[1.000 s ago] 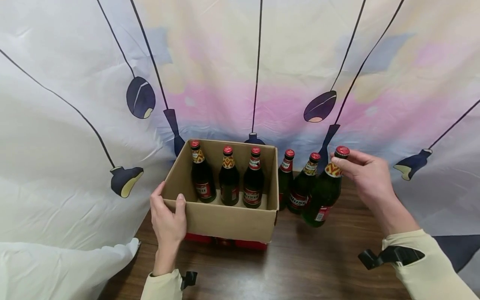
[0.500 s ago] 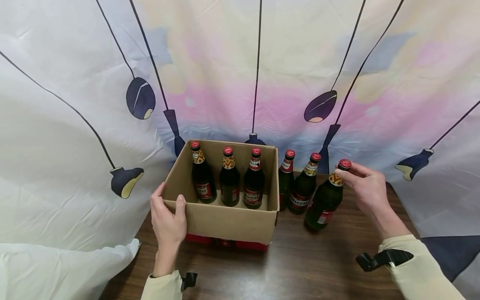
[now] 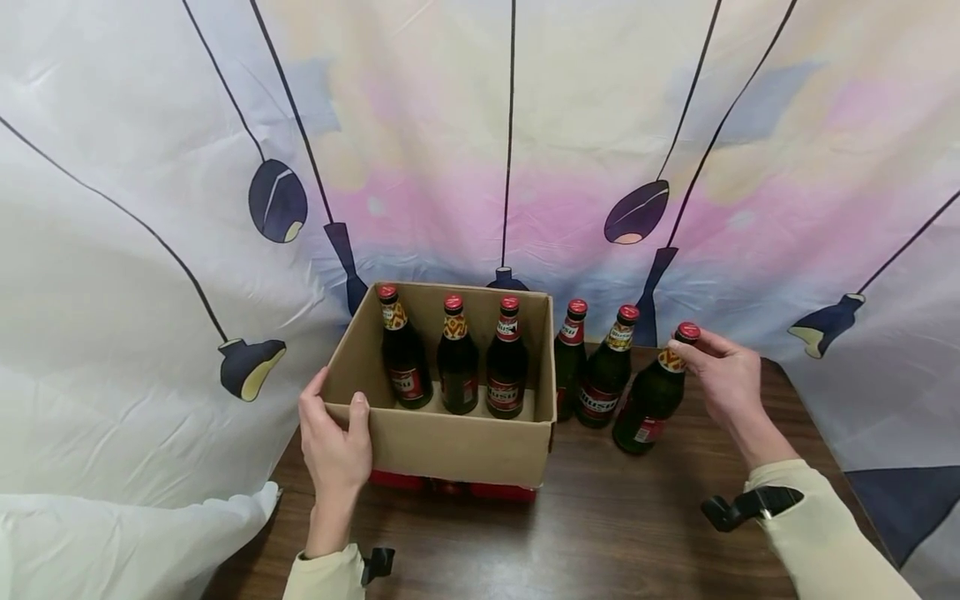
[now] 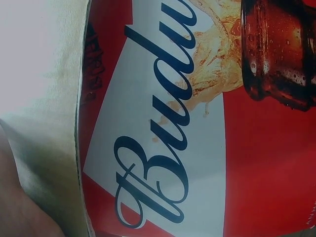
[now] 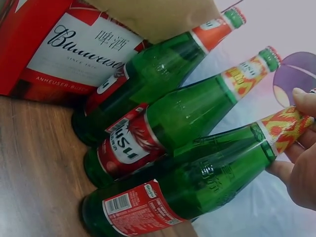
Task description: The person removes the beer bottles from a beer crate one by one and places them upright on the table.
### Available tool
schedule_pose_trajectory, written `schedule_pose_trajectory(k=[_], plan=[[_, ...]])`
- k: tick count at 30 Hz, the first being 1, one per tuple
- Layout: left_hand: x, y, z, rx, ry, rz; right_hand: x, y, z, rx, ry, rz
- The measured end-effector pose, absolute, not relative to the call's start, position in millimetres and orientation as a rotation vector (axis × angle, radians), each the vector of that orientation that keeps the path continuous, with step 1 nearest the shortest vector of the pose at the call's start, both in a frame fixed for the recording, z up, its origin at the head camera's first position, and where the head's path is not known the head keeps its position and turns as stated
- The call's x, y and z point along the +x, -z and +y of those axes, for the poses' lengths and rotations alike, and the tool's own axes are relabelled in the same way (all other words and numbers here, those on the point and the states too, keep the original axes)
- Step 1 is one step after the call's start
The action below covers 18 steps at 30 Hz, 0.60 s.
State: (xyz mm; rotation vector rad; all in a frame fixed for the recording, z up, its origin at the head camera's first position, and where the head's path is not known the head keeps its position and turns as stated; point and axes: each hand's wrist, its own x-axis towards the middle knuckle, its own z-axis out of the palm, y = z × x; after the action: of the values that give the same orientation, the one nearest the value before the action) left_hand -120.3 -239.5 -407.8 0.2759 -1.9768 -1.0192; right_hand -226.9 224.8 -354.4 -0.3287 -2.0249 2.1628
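Observation:
An open cardboard box [image 3: 461, 446] stands on the table, its outside printed red in the left wrist view. Three beer bottles [image 3: 458, 367] with red caps stand in a row inside it. My left hand [image 3: 335, 450] grips the box's near left corner, thumb over the front flap. To the right of the box two green beer bottles [image 3: 604, 379] stand close together. Beside them is a third beer bottle [image 5: 217, 173], its neck pinched between the thumb and fingers of my right hand [image 3: 726, 375]. Its base is on the table, and its barcode label faces me.
A brown wooden table [image 3: 600, 517] runs under everything. Behind it hangs a cloth [image 3: 450, 125] printed with lamps, close behind the box and bottles. White cloth [image 3: 135, 533] bunches at the left edge. Dark straps [image 3: 753, 507] circle both wrists.
My right hand has lowered the third bottle slightly onto the table, just right of the other two. My left hand keeps its place on the box.

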Motion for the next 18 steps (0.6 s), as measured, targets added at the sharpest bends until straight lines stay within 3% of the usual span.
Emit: schedule_pose_trajectory(k=[18], plan=[[-121.3, 407.9, -239.5, 0.265, 1.007, -1.965, -252.1, 364.7, 222.1, -0.378, -2.032, -2.046]])
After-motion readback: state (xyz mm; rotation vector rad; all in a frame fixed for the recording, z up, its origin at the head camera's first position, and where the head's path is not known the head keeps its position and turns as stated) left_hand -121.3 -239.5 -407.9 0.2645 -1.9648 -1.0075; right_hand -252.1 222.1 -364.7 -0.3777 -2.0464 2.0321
